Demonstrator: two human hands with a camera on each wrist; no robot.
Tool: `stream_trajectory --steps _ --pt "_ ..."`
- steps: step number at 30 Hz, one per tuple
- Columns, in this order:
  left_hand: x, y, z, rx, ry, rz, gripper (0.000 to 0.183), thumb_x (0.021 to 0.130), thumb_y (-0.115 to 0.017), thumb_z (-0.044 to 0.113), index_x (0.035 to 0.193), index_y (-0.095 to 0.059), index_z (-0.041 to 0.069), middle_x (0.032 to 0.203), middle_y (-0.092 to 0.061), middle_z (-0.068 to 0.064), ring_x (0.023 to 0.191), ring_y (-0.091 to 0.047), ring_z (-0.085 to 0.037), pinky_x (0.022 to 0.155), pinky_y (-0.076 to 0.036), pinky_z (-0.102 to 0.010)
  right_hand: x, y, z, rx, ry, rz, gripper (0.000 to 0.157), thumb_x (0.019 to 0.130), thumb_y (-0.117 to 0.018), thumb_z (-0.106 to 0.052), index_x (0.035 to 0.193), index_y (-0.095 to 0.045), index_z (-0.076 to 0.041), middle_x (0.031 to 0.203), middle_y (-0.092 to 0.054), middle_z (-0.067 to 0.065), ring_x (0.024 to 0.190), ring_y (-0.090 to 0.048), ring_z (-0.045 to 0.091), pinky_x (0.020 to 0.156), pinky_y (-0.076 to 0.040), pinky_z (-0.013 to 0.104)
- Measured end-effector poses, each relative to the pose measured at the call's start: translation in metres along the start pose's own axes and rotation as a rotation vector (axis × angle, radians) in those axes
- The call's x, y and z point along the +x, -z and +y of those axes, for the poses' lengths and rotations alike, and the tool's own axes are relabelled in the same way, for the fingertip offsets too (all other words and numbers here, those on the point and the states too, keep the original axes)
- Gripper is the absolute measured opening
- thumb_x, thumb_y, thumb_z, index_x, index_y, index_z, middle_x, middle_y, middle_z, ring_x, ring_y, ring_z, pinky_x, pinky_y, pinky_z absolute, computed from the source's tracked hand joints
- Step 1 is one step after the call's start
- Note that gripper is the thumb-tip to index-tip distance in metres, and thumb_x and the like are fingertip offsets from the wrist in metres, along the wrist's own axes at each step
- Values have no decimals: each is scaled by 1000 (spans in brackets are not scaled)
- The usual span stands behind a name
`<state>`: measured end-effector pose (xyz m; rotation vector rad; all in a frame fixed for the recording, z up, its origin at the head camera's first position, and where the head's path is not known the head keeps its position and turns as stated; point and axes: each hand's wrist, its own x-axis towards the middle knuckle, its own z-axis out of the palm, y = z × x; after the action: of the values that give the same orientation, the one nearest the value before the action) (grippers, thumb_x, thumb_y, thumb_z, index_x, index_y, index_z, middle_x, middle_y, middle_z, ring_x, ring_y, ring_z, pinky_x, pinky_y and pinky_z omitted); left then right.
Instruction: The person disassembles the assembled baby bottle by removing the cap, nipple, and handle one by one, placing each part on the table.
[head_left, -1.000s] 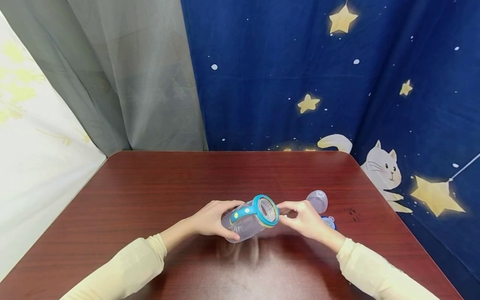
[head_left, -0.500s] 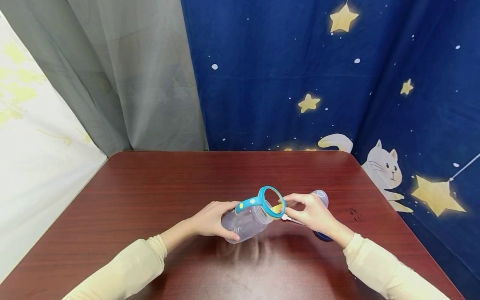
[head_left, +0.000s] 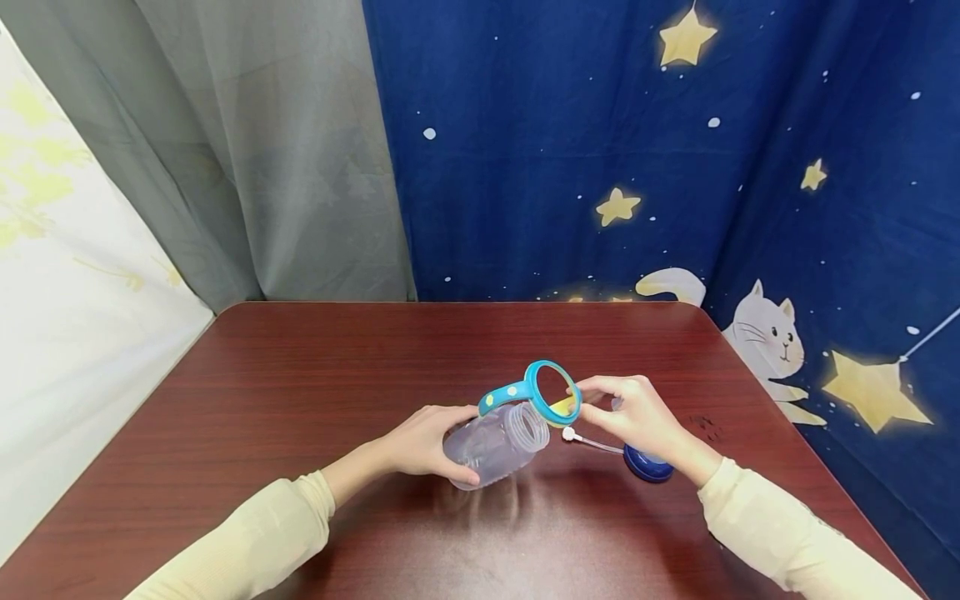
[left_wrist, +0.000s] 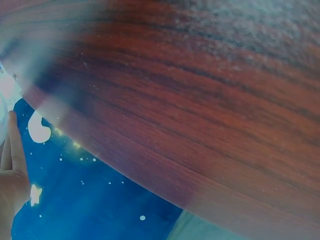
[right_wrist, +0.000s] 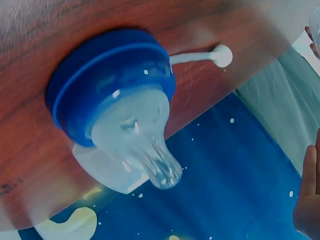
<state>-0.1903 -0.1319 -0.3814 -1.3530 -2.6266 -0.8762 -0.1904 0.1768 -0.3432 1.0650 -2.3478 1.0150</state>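
My left hand (head_left: pixel 420 442) grips a clear baby bottle (head_left: pixel 487 454) around its body, tilted with its threaded mouth facing right. My right hand (head_left: pixel 637 417) pinches a blue and yellow handle ring (head_left: pixel 502 396) by the ring's right side, above the bottle mouth. The ring is off the neck, and its arm slants back over the bottle. Below the right hand, a blue collar (head_left: pixel 648 468) with a clear nipple (right_wrist: pixel 137 120) rests on the table. From it a thin straw (head_left: pixel 600 445) with a white ball (right_wrist: pixel 222 56) sticks out toward the bottle.
A clear dome cap (right_wrist: pixel 107 170) stands behind the nipple, mostly hidden by the right hand in the head view. All of this is on a dark red wooden table (head_left: pixel 360 358). A blue star-patterned curtain (head_left: pixel 540 167) and a grey one (head_left: pixel 300 167) hang behind it.
The handle ring has come off the bottle neck, moving up and to the right with the right hand. The left hand and bottle have stayed nearly still. The collar and straw now show more.
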Motion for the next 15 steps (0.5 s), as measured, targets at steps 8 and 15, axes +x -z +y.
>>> stream_trajectory --steps 8,15 --pt "0 0 2 6 32 -17 74 62 -68 59 121 -50 19 100 -56 13 83 -51 0 70 -42 -23 5 8 -2 7 6 19 22 70 -74 -8 91 -67 -12 75 -63 -10 66 -58 4 50 -42 18" --pt "0 -1 1 -19 32 -22 74 61 -68 60 122 -48 22 98 -56 15 80 -51 0 66 -42 -21 17 22 -36 -8 16 35 22 66 -73 4 85 -66 -3 70 -63 -3 62 -59 9 52 -46 22"
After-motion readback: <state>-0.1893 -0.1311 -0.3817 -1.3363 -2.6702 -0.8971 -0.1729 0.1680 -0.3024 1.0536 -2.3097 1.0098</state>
